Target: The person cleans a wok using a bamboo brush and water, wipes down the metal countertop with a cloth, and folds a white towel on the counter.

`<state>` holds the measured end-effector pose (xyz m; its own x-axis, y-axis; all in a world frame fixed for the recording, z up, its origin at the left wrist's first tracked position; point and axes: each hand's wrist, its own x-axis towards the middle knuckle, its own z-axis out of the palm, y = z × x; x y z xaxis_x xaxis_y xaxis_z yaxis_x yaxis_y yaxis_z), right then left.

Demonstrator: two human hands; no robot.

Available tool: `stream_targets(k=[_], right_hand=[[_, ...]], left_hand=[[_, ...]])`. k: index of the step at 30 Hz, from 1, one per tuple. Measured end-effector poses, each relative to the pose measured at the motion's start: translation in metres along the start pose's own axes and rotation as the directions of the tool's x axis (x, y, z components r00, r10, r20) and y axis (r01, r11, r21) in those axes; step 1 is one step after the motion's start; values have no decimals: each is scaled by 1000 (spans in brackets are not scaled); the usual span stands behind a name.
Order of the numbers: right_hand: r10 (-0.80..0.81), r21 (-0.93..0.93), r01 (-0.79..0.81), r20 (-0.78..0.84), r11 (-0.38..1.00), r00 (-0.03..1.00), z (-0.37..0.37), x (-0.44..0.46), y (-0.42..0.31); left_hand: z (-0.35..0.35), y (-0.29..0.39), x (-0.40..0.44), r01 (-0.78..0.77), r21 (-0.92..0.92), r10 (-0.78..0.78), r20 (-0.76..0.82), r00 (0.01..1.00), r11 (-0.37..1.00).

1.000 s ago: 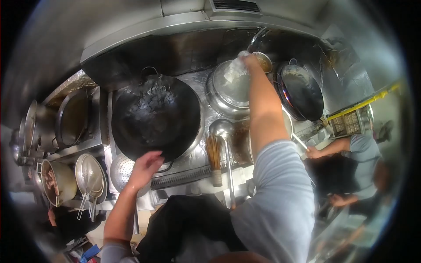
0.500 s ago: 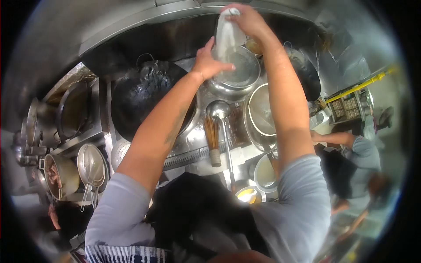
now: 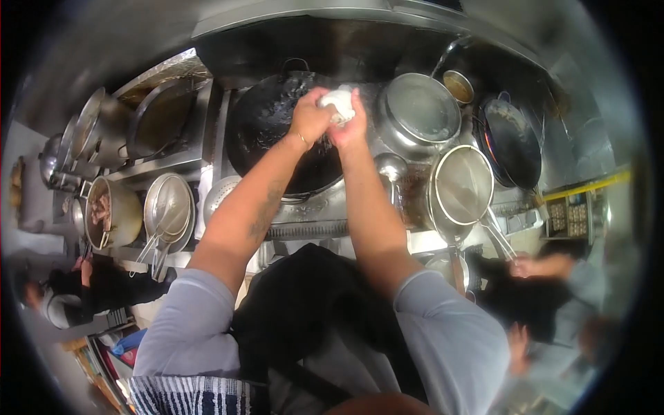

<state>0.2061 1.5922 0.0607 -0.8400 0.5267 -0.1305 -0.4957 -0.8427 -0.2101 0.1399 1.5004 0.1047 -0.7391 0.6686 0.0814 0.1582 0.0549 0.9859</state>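
A white cloth (image 3: 337,102), bunched into a wad, is held between both hands. My left hand (image 3: 311,116) grips it from the left side with the fingers wrapped round. From the right, my right hand (image 3: 351,126) closes on the same cloth. Both hands are above the right part of a large black wok (image 3: 261,123), whose inside looks wet. To the right of the hands stands a steel pot of cloudy water (image 3: 420,109). A ladle (image 3: 391,168) lies below that pot, partly hidden behind my right forearm.
A mesh strainer (image 3: 465,185) rests over a pot at the right, and a second wok (image 3: 510,142) is beyond it. Left are a pot with meat (image 3: 114,211) and stacked strainers (image 3: 168,206). One co-worker's hand (image 3: 529,265) is near the strainer handles; another person (image 3: 104,287) is far left.
Both hands have moved left from the water pot to over the wok. The cloth, which hung long from my right hand, is now wadded between both hands. The view has shifted.
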Motion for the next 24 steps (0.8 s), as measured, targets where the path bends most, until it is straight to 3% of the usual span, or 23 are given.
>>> stream_targets(k=[1,2,3,5,6,8,9,10,11,12,14,15,16,18,19,20,21,22,23,24], right_hand=[[-34,16,35,-48,999,998,0,10,14],[-10,-2,10,-54,1000,998,-6,19,23],[26,-42,-30,-93,999,995,-12,29,30],[67,-87,-78,-129,993,989,-23,40,42],[127,-66,-132,-76,989,989,-25,39,49],[197,-53,-198,-26,979,980,-19,32,62],[159,-122,-178,-149,976,976,-11,28,70],[107,-193,-161,-265,968,958,-2,24,79],[-42,-306,-89,-396,948,917,4,25,89],[-41,-309,-94,-403,946,914,7,23,91],[-354,-782,-107,-395,614,848,14,17,91],[-335,-823,-288,-482,490,809,41,1,82],[-339,-822,-294,-489,488,804,36,2,82],[-444,-948,-120,-247,294,861,24,15,83],[-501,-992,-37,-92,119,861,22,19,85],[-503,-992,-47,-102,121,858,18,19,82],[-412,-996,-28,7,-81,911,15,22,76],[-293,-961,11,95,-275,951,14,20,69],[-140,-983,127,144,-129,980,11,22,62],[-144,-983,128,146,-132,979,11,24,60]], left_hand=[[-15,1,-10,-192,309,200,6,980,931],[-28,6,-27,-349,581,378,75,923,735],[-39,10,-42,-345,585,379,69,923,734],[-54,22,-66,-584,676,581,277,766,448],[-60,21,-69,-579,680,580,270,768,449],[-69,13,-76,-555,832,353,514,782,18],[-72,-2,-64,-547,836,465,501,729,-44],[-75,-6,-54,-544,838,464,497,733,-38],[-77,-8,-45,-494,869,379,449,809,24],[-78,-11,-37,-438,895,284,400,871,81],[-81,-6,-25,-424,903,236,398,886,68],[-81,-1,-22,-385,909,114,370,922,162],[-81,-1,-20,-333,910,-14,347,938,249],[-81,-3,-23,-305,904,2,319,948,301],[-81,6,-30,-252,899,-58,290,955,358],[-80,11,-35,-195,891,-119,264,957,410],[-79,1,-35,-197,890,-126,269,955,412],[-77,-7,-35,-162,810,-135,284,949,563],[-76,-14,-34,-121,707,-137,297,945,697],[-78,-20,-31,-126,705,-133,300,944,698]])
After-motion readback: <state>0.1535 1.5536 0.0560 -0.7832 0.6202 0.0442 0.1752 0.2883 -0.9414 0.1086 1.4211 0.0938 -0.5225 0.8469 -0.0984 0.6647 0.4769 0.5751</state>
